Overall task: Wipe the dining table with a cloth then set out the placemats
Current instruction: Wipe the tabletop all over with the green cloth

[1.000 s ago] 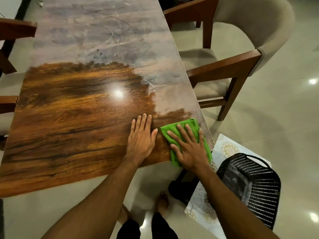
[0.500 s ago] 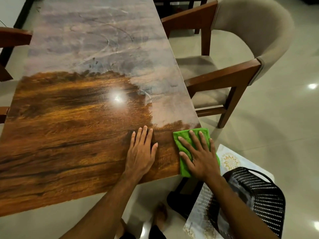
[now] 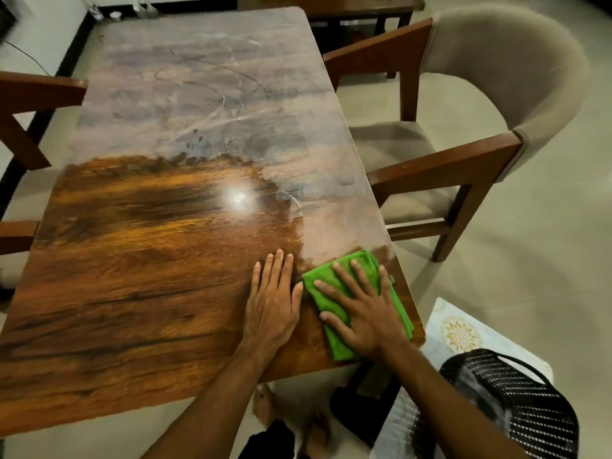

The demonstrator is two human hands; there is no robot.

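At the far left I see the arm of a wooden chair [image 3: 36, 91] pulled close to the long side of the table [image 3: 132, 293]. The table's wood-grain top is glossy and dark amber over its near part. A grey, streaky haze [image 3: 205, 94] covers the far part and runs down along the right edge. A bright glare [image 3: 238, 197] from a ceiling light sits just at the border between the two. Near the table's near right corner the left hand [image 3: 273, 303] lies palm down on bare wood, its grip open with the fingers straight and together. Just beside it is the green cloth [image 3: 337, 342], folded and flat on the table at that corner. The right hand [image 3: 367, 319] presses on it with fingers spread, so this grip is open too. Below the table edge I make out bare feet [image 3: 318, 429] on the pale tiled floor [image 3: 530, 260]. Right of the table stands a padded chair [image 3: 496, 94] with a wooden frame, angled away. Nearer me, a patterned placemat [image 3: 460, 332] with a gold medallion lies on the floor, and a black perforated basket [image 3: 530, 409] rests on it.
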